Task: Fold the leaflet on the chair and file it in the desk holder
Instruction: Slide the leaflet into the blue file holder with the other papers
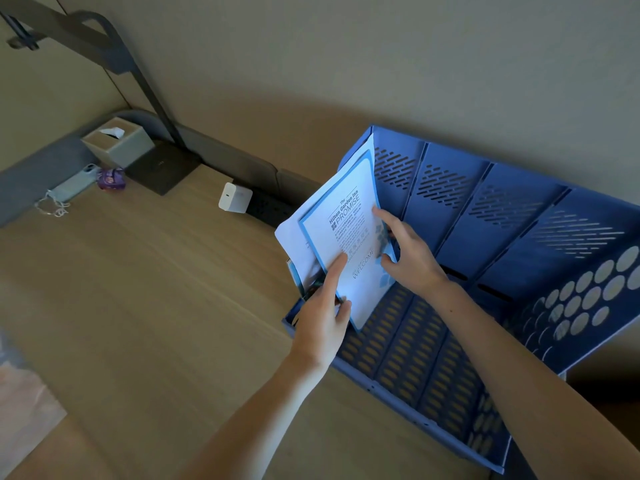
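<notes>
While both hands (pixel 363 271) pinch leaflet (pixel 349 237) edges | holder (pixel 485 209) slots rightward open

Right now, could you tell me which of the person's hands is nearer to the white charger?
Left. The left hand grips the leaflet's lower edge, on the white charger's side; the right hand is beyond the leaflet.

One head-worn wide-angle camera is looking forward and steeply down from above the counter (pixel 145 289), tilted so the wall is running diagonally across the top. It is sitting close over the blue desk holder (pixel 519 244), which is filling the right half; both forearms are reaching in from the bottom edge. The left hand (pixel 323 313) and right hand (pixel 408 251) are lying near the centre. Farther objects at upper left are appearing small and bent by the lens.
</notes>
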Action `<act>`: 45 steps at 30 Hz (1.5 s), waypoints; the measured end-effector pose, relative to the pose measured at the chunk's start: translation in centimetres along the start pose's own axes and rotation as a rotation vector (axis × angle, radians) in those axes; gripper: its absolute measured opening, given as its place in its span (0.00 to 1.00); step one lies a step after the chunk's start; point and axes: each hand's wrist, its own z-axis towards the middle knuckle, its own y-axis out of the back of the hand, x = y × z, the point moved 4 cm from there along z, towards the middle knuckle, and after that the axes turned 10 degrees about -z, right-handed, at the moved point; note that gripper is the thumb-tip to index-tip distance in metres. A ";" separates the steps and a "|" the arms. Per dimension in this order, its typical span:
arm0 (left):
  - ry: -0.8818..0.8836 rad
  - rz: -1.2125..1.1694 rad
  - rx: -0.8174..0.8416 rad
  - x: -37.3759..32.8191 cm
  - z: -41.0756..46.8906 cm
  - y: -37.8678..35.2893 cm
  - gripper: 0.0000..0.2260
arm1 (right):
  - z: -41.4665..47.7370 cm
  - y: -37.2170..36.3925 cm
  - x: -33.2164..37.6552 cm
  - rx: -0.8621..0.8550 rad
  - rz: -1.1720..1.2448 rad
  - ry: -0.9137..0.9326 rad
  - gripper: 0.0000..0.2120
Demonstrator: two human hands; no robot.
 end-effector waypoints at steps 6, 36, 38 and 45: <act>0.007 0.020 0.025 -0.3 -0.3 0.1 0.34 | -1.1 0.6 0.4 -0.004 -0.055 -0.027 0.47; -0.614 0.306 0.152 -8.3 -8.4 10.7 0.22 | -23.6 6.4 17.6 -0.440 -0.487 -0.346 0.22; -0.602 0.292 0.238 -7.7 -9.8 11.5 0.21 | -26.1 4.4 19.6 -0.411 -0.487 -0.401 0.22; -0.559 0.194 0.386 -5.0 -15.5 16.2 0.23 | -32.5 -1.6 26.4 -0.373 -0.449 -0.559 0.23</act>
